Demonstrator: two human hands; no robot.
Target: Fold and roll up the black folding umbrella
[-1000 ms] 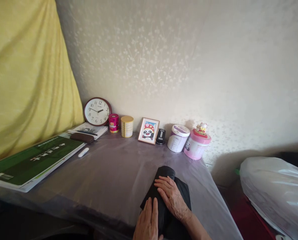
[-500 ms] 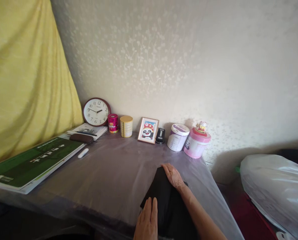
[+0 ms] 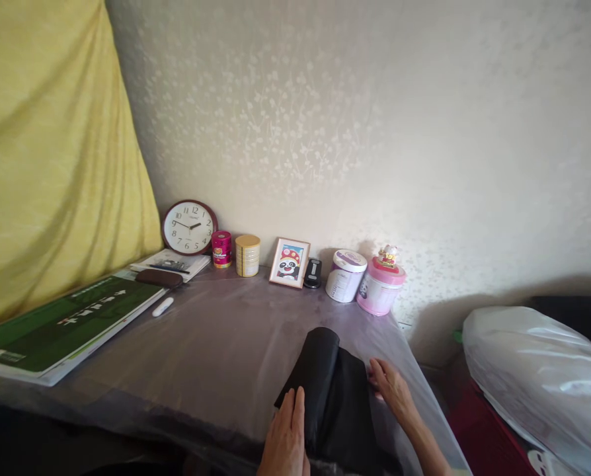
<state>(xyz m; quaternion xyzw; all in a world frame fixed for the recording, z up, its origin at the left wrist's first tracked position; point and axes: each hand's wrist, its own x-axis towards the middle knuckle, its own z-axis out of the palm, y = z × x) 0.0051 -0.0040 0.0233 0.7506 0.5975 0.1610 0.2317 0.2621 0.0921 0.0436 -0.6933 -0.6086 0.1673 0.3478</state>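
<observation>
A black folded cloth (image 3: 342,396) lies near the table's front right, its left part doubled over in a rounded fold; which garment or item it is, I cannot tell. My left hand (image 3: 286,430) rests along the cloth's left edge, fingers stretched out and side by side. At the cloth's right edge, my right hand (image 3: 389,387) has its fingers curled in, seemingly pinching the border; the fingertips are partly hidden.
Along the wall stand a clock (image 3: 190,227), a pink can (image 3: 221,249), a yellow-lidded can (image 3: 248,256), a panda picture frame (image 3: 289,263) and two tubs (image 3: 346,276). A green board (image 3: 77,317) lies left. White plastic bag (image 3: 538,363) sits beyond the right edge.
My right hand has moved off the cloth's far top end, right and nearer to me, to its right edge. The cloth's left part now shows a rounded fold. My left hand stays nearly put.
</observation>
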